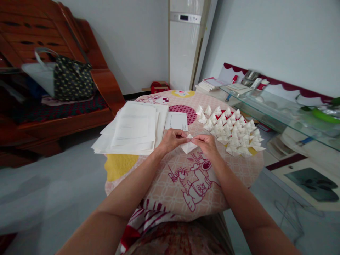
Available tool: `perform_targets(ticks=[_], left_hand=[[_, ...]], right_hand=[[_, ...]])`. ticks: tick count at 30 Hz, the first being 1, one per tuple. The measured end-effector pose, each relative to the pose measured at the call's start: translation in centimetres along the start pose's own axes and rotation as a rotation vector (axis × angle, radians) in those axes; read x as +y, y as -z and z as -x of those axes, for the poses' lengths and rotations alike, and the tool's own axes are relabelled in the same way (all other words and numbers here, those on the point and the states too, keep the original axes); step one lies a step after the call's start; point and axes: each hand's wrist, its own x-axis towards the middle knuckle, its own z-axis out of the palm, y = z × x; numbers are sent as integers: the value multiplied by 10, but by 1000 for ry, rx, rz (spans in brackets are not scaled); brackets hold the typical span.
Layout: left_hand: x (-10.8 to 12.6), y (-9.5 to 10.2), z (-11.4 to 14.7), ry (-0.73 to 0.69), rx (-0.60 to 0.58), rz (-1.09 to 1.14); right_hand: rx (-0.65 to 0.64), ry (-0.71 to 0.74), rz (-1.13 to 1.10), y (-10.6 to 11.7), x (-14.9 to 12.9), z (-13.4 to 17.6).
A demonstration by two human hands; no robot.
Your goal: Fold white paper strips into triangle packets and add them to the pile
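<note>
Through the head camera I look past both forearms into a room where a carved wooden settee [99, 83] fills the far left, a glass-topped stand [281, 106] runs along the right, and a tall floor-standing air conditioner [183, 46] stands against the far wall. In the middle, the rounded table [156, 184], dressed in a pink printed cloth, sits close to the person's lap, which I judge brings everything on it within easy reach. On its left lies a broad, uneven stack of paper sheets [134, 124], the top one faintly printed; they lie flat and loose, perhaps so that single sheets slide off readily. On the right stands a crowd of folded paper pieces [230, 131], points up and packed closely, presumably to save room and stay clear of the right forearm. Between those two groups, just beyond the hands, lies a small printed slip [176, 120]. Near the table's centre, the left hand [172, 139] and the right hand [207, 142] both have their fingers [182, 134] pinched narrow on a partly folded paper [188, 147]. Its tip shows between them, and a pointed corner faces the near side; I take the two-sided pinch as a way to hold its layers even.
</note>
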Motion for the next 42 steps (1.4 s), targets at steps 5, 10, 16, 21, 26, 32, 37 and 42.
perform_targets(ticks=[5, 10, 16, 21, 26, 32, 37, 42], left_hand=[[3, 6, 0, 6, -93, 105], [5, 9, 1, 4, -119, 91], [1, 11, 0, -20, -161, 47], [-2, 16, -1, 1, -247, -16], [-6, 23, -2, 11, -271, -79], [1, 27, -1, 29, -181, 29], [2, 15, -1, 24, -162, -10], [0, 8, -1, 70, -109, -11]], right_hand=[[99, -54, -69, 12, 2, -2], [117, -81, -100, 16, 0, -3], [95, -56, -24, 16, 0, -2], [75, -56, 33, 16, 0, -2], [35, -49, 59, 14, -1, -1], [104, -33, -16, 18, 0, -1], [108, -18, -1, 17, 0, -2], [122, -5, -19, 15, 1, -2]])
